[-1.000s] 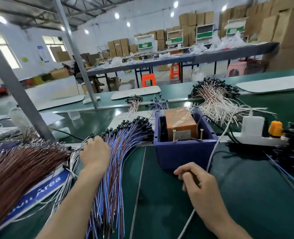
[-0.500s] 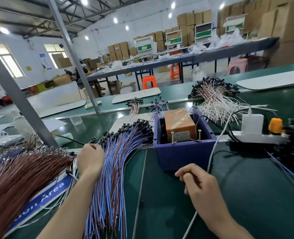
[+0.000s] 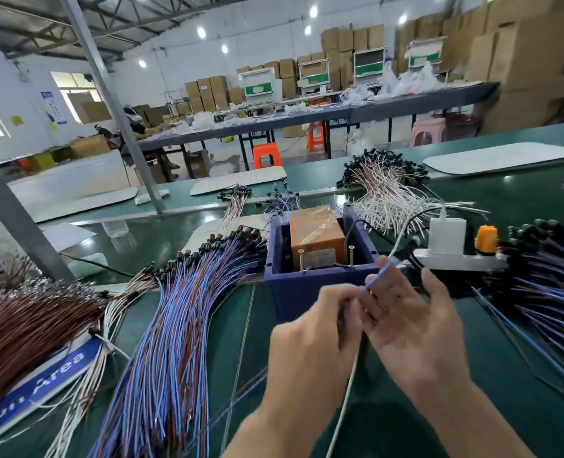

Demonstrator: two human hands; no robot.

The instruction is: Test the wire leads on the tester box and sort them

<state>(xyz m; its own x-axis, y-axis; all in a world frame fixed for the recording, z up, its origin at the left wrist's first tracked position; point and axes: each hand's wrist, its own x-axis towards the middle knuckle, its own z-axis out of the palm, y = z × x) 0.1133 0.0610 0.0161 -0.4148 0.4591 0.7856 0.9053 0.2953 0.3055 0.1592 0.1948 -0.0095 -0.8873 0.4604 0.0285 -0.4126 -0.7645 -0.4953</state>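
The left hand [image 3: 307, 338] pinches one blue wire lead [image 3: 381, 272] just near of the tester box [image 3: 293, 285], its tip angled toward the upright contact pins [image 3: 351, 256], apparently ready for testing. The right hand [image 3: 416, 328], fingers spread, seems to steady it. A fanned pile of leads [image 3: 181, 325] waits at left.

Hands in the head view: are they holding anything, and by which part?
The left hand pinches a blue wire lead low on its visible length; the right hand is open beside it.
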